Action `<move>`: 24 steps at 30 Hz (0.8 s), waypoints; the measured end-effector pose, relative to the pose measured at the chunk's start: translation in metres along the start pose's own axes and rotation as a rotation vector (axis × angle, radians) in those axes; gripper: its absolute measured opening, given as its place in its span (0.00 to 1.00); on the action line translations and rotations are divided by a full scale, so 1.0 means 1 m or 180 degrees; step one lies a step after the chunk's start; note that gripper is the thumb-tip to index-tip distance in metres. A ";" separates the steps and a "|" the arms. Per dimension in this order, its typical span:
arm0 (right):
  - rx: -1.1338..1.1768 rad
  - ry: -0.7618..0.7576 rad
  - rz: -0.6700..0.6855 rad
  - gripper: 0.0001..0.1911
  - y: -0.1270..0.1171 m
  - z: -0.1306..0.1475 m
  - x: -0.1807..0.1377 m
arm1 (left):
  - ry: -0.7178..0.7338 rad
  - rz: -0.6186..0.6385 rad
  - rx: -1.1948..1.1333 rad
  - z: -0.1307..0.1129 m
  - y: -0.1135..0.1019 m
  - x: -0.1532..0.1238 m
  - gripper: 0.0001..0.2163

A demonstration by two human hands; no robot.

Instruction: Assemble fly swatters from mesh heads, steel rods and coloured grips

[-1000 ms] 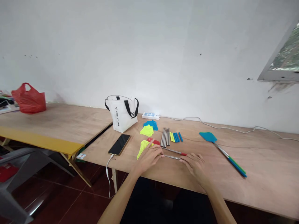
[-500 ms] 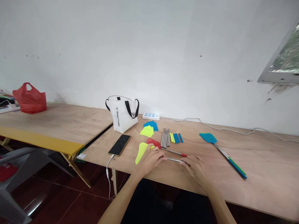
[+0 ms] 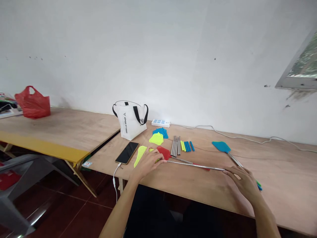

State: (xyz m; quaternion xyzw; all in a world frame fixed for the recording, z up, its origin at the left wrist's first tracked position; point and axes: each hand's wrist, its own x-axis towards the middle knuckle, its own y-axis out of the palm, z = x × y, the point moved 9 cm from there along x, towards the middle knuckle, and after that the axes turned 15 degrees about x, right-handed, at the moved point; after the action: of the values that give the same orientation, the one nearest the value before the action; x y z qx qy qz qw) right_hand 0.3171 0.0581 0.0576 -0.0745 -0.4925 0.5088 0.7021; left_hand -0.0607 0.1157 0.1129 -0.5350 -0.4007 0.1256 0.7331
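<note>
My left hand (image 3: pixel 148 162) grips the neck of a yellow-green fly swatter head (image 3: pixel 139 154) on the wooden table (image 3: pixel 198 185). A thin telescopic metal rod (image 3: pixel 195 165) runs from that hand to my right hand (image 3: pixel 244 182), which pinches its far end; the rod is stretched long. A red swatter head (image 3: pixel 163 152) with its own short rod lies just behind. A finished blue swatter (image 3: pixel 221 145) lies to the right, its blue and green grip partly hidden by my right hand.
Beyond the hands lie steel rods (image 3: pixel 175 145), yellow and blue grips (image 3: pixel 186 145), and spare yellow (image 3: pixel 156 138) and blue (image 3: pixel 160 132) heads. A phone (image 3: pixel 127 152) on a cable, a white tote bag (image 3: pixel 130 120), a power strip (image 3: pixel 160 123) and a red plastic bag (image 3: pixel 33 102) stand around.
My hands have moved apart: the right slid far right and the left slightly left, pulling the telescopic rod out to several times its earlier length. The yellow-green head shifted left toward the phone.
</note>
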 end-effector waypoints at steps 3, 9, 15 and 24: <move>0.0144 0.0092 0.0042 0.26 -0.002 0.001 0.002 | -0.0086 0.0015 0.0010 0.000 -0.004 -0.001 0.17; 0.0593 0.0382 0.0650 0.24 0.023 0.025 0.008 | 0.0073 -0.0144 -0.0031 -0.019 -0.007 0.000 0.17; 0.0523 0.0116 0.0813 0.23 0.067 0.073 0.015 | 0.0301 -0.0232 0.0000 -0.053 0.003 0.008 0.15; -0.0045 -0.0646 0.0677 0.21 0.094 0.127 0.008 | 0.0405 -0.0120 -0.0079 -0.072 0.015 0.011 0.16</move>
State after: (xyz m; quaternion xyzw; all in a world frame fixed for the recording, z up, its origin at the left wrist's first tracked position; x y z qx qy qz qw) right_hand 0.1591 0.0577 0.0695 -0.0794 -0.5539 0.5818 0.5903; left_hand 0.0020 0.0792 0.0968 -0.5434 -0.3648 0.0725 0.7526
